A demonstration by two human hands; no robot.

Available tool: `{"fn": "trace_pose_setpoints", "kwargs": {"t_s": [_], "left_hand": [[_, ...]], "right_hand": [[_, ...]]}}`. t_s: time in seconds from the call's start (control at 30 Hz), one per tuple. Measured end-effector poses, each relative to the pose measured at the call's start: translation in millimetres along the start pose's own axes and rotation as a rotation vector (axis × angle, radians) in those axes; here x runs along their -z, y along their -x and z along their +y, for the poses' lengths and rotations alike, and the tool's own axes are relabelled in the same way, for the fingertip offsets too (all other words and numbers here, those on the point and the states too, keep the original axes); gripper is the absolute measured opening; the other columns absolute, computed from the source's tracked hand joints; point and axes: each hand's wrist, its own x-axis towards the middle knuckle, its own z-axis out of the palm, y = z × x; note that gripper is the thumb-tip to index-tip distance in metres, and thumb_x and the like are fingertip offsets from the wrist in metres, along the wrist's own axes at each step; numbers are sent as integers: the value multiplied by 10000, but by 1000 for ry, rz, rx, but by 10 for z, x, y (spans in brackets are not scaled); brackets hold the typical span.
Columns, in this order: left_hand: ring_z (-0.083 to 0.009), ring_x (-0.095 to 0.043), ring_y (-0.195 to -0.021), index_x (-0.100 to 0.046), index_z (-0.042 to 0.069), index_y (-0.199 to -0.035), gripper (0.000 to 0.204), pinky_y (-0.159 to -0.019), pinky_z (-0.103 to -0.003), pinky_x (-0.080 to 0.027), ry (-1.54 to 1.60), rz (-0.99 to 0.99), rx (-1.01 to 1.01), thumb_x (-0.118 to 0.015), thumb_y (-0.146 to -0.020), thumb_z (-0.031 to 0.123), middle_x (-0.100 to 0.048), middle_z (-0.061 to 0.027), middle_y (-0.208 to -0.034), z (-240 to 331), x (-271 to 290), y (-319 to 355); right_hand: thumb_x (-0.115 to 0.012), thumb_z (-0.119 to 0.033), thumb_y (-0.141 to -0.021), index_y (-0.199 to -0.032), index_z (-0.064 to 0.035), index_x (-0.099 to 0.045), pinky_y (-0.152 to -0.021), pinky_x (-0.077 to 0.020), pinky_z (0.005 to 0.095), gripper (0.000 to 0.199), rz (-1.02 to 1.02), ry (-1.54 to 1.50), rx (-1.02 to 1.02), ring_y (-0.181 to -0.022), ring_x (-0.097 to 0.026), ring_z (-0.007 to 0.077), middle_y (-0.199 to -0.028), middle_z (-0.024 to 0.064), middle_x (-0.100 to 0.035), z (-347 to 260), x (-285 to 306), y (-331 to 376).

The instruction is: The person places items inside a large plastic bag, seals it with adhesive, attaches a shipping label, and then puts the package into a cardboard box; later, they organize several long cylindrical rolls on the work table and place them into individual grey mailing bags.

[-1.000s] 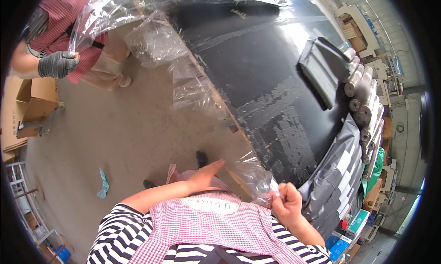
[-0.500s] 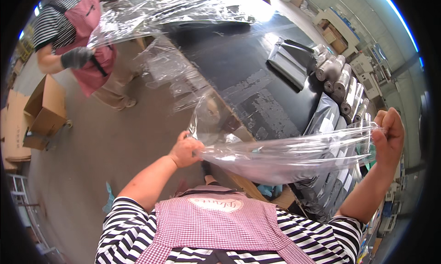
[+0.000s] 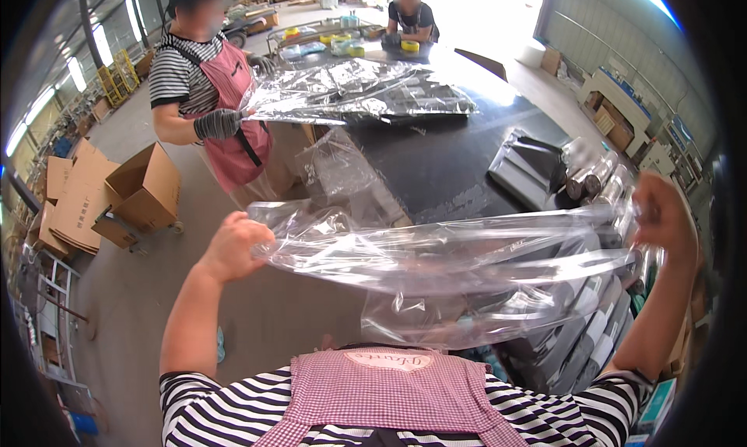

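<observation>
Two hands up, head view: my left hand (image 3: 237, 245) clenched on one end of the clear plastic sheet (image 3: 451, 256), my right hand (image 3: 661, 213) gripping the other. Sheet stretched taut between them, above the black counter (image 3: 436, 163) edge, slack hanging below.

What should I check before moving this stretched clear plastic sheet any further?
1. Left hand grips the clear plastic sheet: ok.
2. Right hand grips the other end: ok, fist closed.
3. Sheet held off the black table: ok, raised between the hands.
4. Sheet flat: not ok, wrinkled and sagging in the middle.
5. Co-worker's gloved hand apart from this sheet: ok, on another sheet.
6. Tears in the film: cannot tell.
</observation>
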Motion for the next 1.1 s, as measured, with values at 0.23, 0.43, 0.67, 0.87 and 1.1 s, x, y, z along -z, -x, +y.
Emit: {"fn": "trace_pose_setpoints", "kwargs": {"t_s": [0.23, 0.43, 0.67, 0.87, 1.1], "left_hand": [[-137, -625, -786, -512, 52, -1139, 475, -685, -310, -510, 503, -250, 49, -749, -739, 147, -639, -46, -838, 708, 413, -1793], [-185, -688, -787, -523, 66, -1030, 249, -667, -311, -552, 1641, -377, -83, -713, -879, 122, -658, -75, -897, 1678, 81, -2963], [-209, -681, -728, -615, 36, -977, 181, -577, -299, -531, 1931, -283, 131, -595, -961, 216, -699, -120, -838, 1973, -183, -3848], [-234, -716, -773, -617, 9, -1006, 211, -547, -304, -564, 1986, -288, 203, -603, -965, 216, -710, -139, -889, 1829, -776, -4209], [-239, -706, -861, -632, -12, -1013, 216, -739, -330, -607, 2167, -414, 136, -571, -985, 193, -704, -125, -939, 1707, -1254, -4411]], "right_hand": [[-584, -51, -886, -1188, -154, -584, -998, -413, 444, 319, 786, 1343, -306, -1184, -545, 281, -1214, 99, -597, 1180, 677, -1220], [-690, -220, -832, -1055, -111, -636, -909, -457, 430, 254, -33, 60, 141, -1071, -581, 291, -1085, 110, -622, 544, -970, -921], [-894, -448, -631, -1047, 14, -551, -847, -470, 391, 710, 541, -331, -570, -908, -560, 301, -956, 113, -549, 1526, -2074, 52], [-886, -542, -591, -1521, 26, -155, -1199, -175, 412, 1312, 415, -80, -721, -1483, -111, 370, -1565, 277, -178, 2446, -2200, 374], [-762, -216, -846, -1090, -9, -684, -780, -528, 279, 329, 430, -969, -467, -824, -649, 142, -957, 84, -699, 3156, -2389, 395]]}}
